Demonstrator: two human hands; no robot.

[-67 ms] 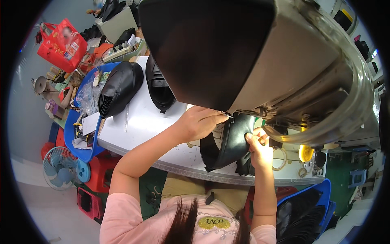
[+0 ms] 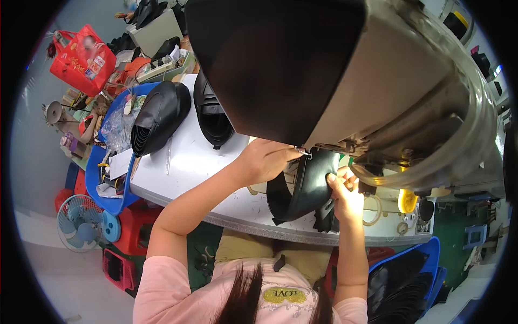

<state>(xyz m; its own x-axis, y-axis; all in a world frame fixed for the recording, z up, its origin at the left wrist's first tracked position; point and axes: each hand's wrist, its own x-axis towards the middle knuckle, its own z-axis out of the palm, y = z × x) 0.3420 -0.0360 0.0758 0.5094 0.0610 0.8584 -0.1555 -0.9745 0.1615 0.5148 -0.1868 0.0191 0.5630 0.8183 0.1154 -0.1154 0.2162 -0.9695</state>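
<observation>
A black leather shoe upper (image 2: pixel 312 186), curved into a loop, is under the sewing machine head (image 2: pixel 345 81). My right hand (image 2: pixel 344 189) grips its right edge, thumb on the outer face. My left hand (image 2: pixel 268 160) is at the upper's top left, fingers pinched round a small thin metal tool (image 2: pixel 304 152), whose exact kind is too small to tell. The tool's tip is close to the upper's top edge, below the machine. The machine head hides the far side of the upper.
On the white table (image 2: pixel 194 173), a stack of black shoe uppers (image 2: pixel 162 116) stands left, with another stack (image 2: pixel 210 116) beside it. A blue bin (image 2: pixel 91 178) is at the table's left end. More black pieces fill a blue container (image 2: pixel 431 270) at lower right. A tape roll (image 2: pixel 372 210) lies right.
The lower edge of the shoe upper has shifted slightly upward and away from me. Both hands keep nearly the same places and grips.
</observation>
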